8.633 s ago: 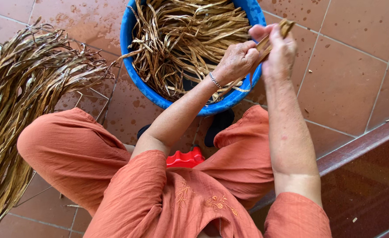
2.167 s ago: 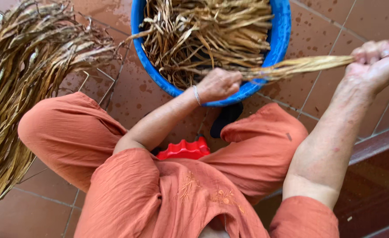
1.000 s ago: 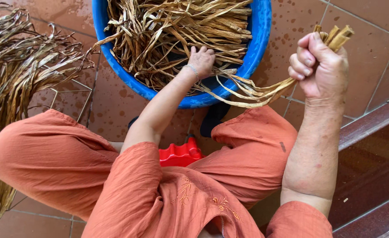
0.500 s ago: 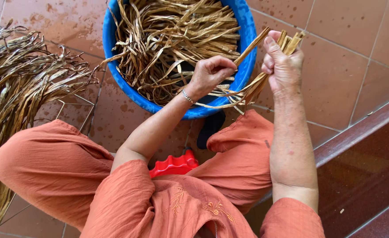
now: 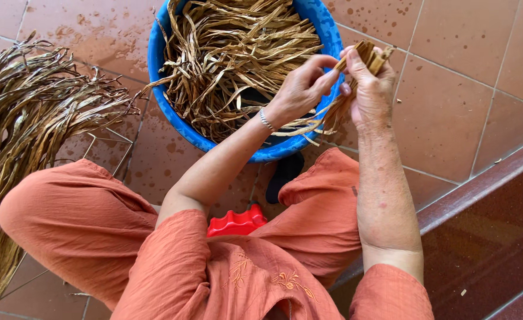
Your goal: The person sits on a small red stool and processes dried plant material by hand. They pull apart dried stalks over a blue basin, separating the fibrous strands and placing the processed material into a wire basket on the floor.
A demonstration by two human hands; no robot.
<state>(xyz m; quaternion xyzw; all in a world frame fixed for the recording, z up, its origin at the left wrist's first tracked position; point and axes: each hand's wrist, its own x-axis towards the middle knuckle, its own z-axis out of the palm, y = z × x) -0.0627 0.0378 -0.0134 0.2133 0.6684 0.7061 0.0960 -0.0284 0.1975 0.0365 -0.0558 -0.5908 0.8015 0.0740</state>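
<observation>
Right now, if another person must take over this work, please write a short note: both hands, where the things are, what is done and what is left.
Right hand: fist closed on a small bundle of dried strips, ends sticking up.
Left hand: fingertips pinching the bundle's top, over the blue tub.
Things: the tub holds many loose tangled strips; a large straightened pile lies on a wire rack on the tiled floor at the left.
Done: the left pile.
Left: the tubful.

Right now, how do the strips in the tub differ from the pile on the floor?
The strips in the tub lie tangled and crisscrossed inside the blue tub; the floor pile lies combed in long parallel lengths on a wire rack. The floor pile looks longer. Both are dry, tan strips.
</observation>
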